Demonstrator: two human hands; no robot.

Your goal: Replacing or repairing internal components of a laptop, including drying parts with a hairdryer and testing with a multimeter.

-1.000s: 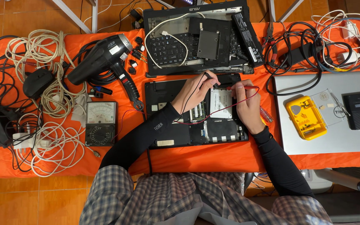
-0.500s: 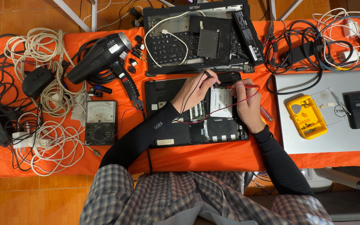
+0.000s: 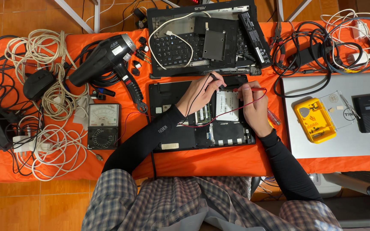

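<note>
While the opened laptop base (image 3: 185, 128) lies bottom-up on the orange table cover (image 3: 219, 162) straight ahead of me, I note both my hands working over its exposed inside. My left hand (image 3: 200, 92) is closed on the black probe (image 3: 214, 79), pinched between thumb and fingers, with the tip pointing down at the upper edge of the base beside the white drive (image 3: 227, 105). My right hand (image 3: 253, 107) is closed on the red probe (image 3: 250, 90), held nearly level, its tip pointing left toward the same spot; the two tips stand just apart above the drive. Whether either tip touches the board I cannot tell. A red lead (image 3: 219, 122) loops from the right hand across the drive and under the left wrist.

Left of the base sits an analogue multimeter (image 3: 103, 126), and above it a black heat gun (image 3: 105, 60). A second dismantled laptop (image 3: 204, 38) lies behind the base. To the right rest a closed silver laptop (image 3: 335, 137) carrying a yellow tool case (image 3: 314, 119), and cable bundles (image 3: 43, 111) fill the far left.
</note>
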